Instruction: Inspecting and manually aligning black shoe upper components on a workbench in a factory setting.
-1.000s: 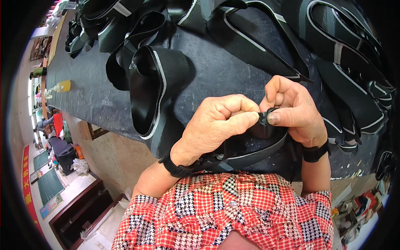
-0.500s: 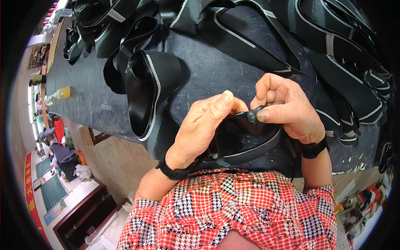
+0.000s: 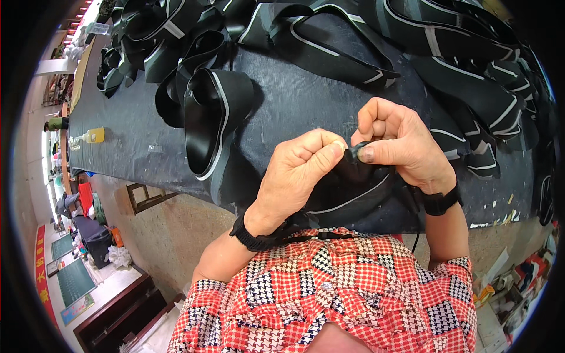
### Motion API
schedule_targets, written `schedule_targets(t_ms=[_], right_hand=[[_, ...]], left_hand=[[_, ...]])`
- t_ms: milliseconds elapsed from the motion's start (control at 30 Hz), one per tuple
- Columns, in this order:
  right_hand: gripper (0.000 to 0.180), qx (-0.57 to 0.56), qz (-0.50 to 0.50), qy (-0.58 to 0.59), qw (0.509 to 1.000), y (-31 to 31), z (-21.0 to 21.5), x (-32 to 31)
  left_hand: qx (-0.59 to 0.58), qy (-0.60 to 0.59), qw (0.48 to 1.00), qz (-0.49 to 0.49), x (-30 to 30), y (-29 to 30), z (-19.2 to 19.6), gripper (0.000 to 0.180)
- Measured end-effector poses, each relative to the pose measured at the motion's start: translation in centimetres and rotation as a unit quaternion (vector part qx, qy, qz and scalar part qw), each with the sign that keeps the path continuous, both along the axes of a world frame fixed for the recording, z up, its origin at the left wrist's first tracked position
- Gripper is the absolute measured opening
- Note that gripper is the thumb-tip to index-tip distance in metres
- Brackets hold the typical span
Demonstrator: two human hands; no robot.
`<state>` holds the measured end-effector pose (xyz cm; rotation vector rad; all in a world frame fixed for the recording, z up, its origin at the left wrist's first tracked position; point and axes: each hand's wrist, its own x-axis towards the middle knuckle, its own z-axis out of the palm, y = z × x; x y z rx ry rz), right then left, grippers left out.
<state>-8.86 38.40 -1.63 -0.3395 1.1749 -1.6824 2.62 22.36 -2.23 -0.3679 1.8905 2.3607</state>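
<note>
In front of my chest, both hands meet at the edge of a black, rubbery-looking strip [image 3: 347,189] with a pale grey line along one side. My right hand [image 3: 407,147] pinches a folded bit of that edge between a darkened thumb and curled forefinger. Pressed up against the same fold, my left hand [image 3: 297,167] is closed, its thumb and forefinger together at the strip. The rest of the strip hangs below the hands, partly hidden behind my left wrist. Just left of the hands stands a similar looped black strip [image 3: 240,97], apart from my fingers.
More black strips [image 3: 347,50] with pale lines lie along the far side of the dark table [image 3: 123,153], with a heap [image 3: 485,100] at the right. A small yellow bottle [image 3: 94,135] lies near the left end. Dried flecks [image 3: 500,217] mark the near right edge.
My left hand has moved right and closed in on the pinched fold; its thumb was raised before. My right hand keeps its pinch. The view has shifted slightly.
</note>
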Motion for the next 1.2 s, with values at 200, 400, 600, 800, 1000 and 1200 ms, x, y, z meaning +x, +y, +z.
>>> schedule_targets(t_ms=[200,400,600,800,1000,1200], right_hand=[[0.019,0.037,-0.024,0.06,0.997,1.2,0.8,1.5],[0.019,0.085,-0.034,0.139,0.986,2.2,1.2,2.3],[0.019,0.093,-0.041,0.169,0.98,2.2,0.1,1.9],[0.023,0.068,-0.041,0.103,0.991,2.2,0.0,1.3],[0.062,0.093,0.038,0.409,0.907,2.2,0.2,2.0],[0.043,0.045,-0.256,0.432,0.864,-0.5,4.4,-2.6]], left_hand=[[0.01,0.009,1.0,-0.019,1.0,0.8,0.0,0.026],[0.019,-0.052,0.997,-0.049,0.5,1.2,0.6,0.026],[-0.103,-0.034,0.992,-0.068,0.0,1.9,-1.3,0.02],[-0.103,-0.027,0.994,-0.031,-0.3,2.1,-0.9,0.02],[-0.366,0.079,0.927,-0.012,-0.9,0.5,5.0,0.008],[-0.594,0.294,0.71,0.237,-6.8,-7.2,12.5,0.01]])
